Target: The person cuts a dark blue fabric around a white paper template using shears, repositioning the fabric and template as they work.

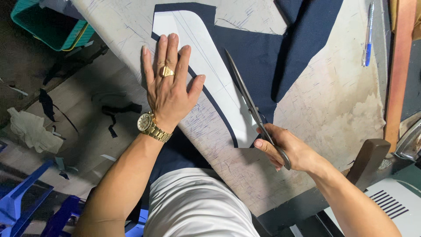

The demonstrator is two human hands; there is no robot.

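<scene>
My left hand point(169, 85), with a gold ring and a gold wristwatch, lies flat with spread fingers on a white paper pattern piece point(206, 57) that rests on navy blue fabric point(263, 52). In my right hand point(287, 151) I grip the handles of large dark metal scissors point(247, 98). The blades point away from me along the right edge of the pattern, over the fabric. The fabric lies on a worn cutting table point(333, 101) covered in pen marks.
A blue pen point(367, 37) lies at the table's far right beside a wooden strip point(397, 70). An iron point(410, 142) sits at the right edge. Fabric scraps and white cloth litter the floor point(83, 114) on the left, near a teal bin point(48, 24) and blue stools point(22, 202).
</scene>
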